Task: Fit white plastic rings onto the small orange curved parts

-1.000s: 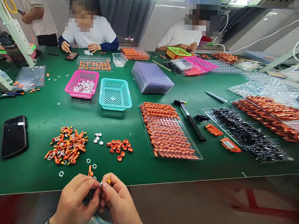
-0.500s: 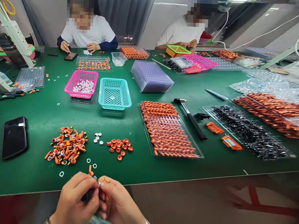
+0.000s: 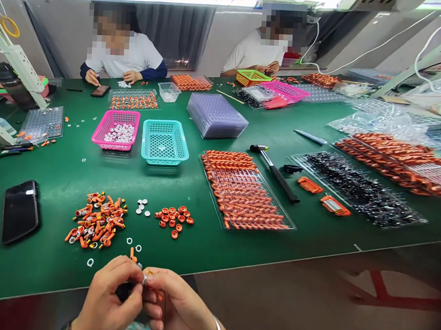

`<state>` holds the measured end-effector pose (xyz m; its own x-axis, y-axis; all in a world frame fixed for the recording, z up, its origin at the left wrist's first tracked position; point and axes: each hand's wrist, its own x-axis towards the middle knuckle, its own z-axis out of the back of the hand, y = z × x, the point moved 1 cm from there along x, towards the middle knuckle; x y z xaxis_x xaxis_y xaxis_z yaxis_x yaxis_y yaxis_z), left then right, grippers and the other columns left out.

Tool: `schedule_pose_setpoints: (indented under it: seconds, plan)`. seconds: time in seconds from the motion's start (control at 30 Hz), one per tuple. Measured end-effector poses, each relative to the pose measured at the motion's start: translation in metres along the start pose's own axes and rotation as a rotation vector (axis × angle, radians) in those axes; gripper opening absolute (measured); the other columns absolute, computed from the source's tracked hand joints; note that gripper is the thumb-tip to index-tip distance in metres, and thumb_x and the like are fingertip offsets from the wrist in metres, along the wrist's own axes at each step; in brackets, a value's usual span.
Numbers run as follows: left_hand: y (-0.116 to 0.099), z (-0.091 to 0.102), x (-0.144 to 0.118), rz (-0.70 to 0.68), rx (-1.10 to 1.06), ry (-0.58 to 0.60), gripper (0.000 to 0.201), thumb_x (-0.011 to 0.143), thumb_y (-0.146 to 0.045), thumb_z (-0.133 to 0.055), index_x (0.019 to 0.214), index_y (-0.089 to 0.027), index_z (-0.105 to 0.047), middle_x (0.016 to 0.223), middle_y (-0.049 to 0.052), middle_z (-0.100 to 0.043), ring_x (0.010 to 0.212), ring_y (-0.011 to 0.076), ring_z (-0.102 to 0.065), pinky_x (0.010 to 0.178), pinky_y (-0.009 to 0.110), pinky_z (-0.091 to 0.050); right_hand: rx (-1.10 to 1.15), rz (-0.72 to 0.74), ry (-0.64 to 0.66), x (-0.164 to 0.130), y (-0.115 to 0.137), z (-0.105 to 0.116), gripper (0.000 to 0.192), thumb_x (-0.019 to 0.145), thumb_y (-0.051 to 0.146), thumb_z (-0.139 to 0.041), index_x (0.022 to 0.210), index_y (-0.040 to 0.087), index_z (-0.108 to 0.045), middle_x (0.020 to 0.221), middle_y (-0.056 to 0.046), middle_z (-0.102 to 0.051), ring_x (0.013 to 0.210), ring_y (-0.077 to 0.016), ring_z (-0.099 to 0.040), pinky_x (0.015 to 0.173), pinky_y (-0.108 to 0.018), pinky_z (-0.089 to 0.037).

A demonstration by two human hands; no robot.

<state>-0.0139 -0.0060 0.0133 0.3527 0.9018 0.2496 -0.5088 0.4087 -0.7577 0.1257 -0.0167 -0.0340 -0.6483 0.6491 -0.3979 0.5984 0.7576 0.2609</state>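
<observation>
My left hand and my right hand meet at the near table edge, fingertips pinched together on a small metal-and-orange part. A dark piece shows under my left fingers. Just beyond them lie an orange part and white rings on the green table. Farther out are a pile of orange parts, white discs and a group of orange caps.
A black phone lies left. A pink basket, a teal basket, trays of orange parts, a hammer and a tray of black parts sit beyond. Two people work at the far side.
My hands stay together on the small part, with the right fingers shifting slightly around it. The view has tilted down a little.
</observation>
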Motion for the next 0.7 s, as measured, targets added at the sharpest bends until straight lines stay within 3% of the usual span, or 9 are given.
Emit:
schedule_pose_setpoints:
  seconds: [0.1,0.27,0.4,0.53,0.7]
  plan:
    - [0.001,-0.002,0.000,-0.050,0.053,-0.020,0.016,0.081,-0.008,-0.052,0.074,-0.021,-0.058,0.067,-0.001,-0.063,0.061,0.0124,-0.062,0.056,0.020,-0.051,-0.050,0.113,-0.047,0.001,-0.005,-0.002,0.033,0.068,0.035,-0.079,0.063,0.017,-0.052,0.050,0.008,-0.045,0.039,-0.0043,-0.035,0.033,-0.015,-0.033]
    - [-0.001,-0.009,-0.003,-0.227,0.194,-0.184,0.014,0.084,-0.006,-0.056,0.082,-0.020,-0.060,0.070,0.001,-0.065,0.063,0.0139,-0.061,0.060,0.023,-0.052,-0.177,0.446,-0.209,0.005,-0.019,-0.003,0.043,0.073,0.052,-0.075,0.072,0.020,-0.047,0.054,0.010,-0.041,0.043,-0.0045,-0.031,0.041,-0.016,-0.030]
    - [-0.002,-0.012,-0.003,-0.256,0.203,-0.228,0.013,0.085,-0.006,-0.058,0.089,-0.019,-0.061,0.076,0.002,-0.068,0.068,0.0145,-0.063,0.066,0.024,-0.054,-0.319,0.672,-0.286,0.007,-0.022,-0.003,0.043,0.078,0.054,-0.071,0.073,0.018,-0.048,0.062,0.009,-0.038,0.053,-0.0057,-0.029,0.049,-0.016,-0.030]
    - [-0.002,-0.012,-0.001,-0.253,0.199,-0.242,0.012,0.086,-0.008,-0.057,0.092,-0.018,-0.062,0.080,0.003,-0.068,0.071,0.0138,-0.064,0.068,0.022,-0.054,-0.285,0.656,-0.256,0.008,-0.021,-0.004,0.041,0.079,0.051,-0.071,0.072,0.018,-0.048,0.061,0.009,-0.037,0.052,-0.0057,-0.028,0.047,-0.016,-0.029]
    - [-0.003,-0.010,0.001,-0.218,0.198,-0.232,0.014,0.085,-0.007,-0.054,0.086,-0.019,-0.061,0.076,0.002,-0.066,0.066,0.0128,-0.063,0.062,0.021,-0.053,-0.073,0.449,-0.181,0.008,-0.012,-0.011,0.038,0.071,0.042,-0.079,0.068,0.018,-0.049,0.056,0.009,-0.044,0.045,-0.0052,-0.036,0.042,-0.016,-0.036]
